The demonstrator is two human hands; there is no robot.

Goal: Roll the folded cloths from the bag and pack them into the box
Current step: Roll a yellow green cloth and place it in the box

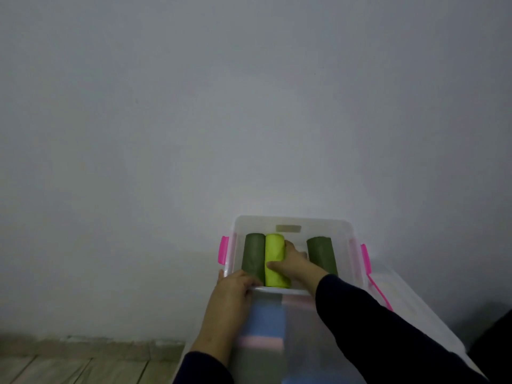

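Gripping soft lime cloth roll (275,260) w/ right hand (293,263) in clear box (293,223).

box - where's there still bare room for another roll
In the box, the free patch lies between the lime roll and the right dark green roll, though the right hand fills part of it now. The left side is crowded: the left dark green roll touches the lime one.

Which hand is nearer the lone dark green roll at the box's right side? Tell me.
Right. The right hand grips the lime roll just beside that dark green roll; the left hand holds the box rim, farther off.
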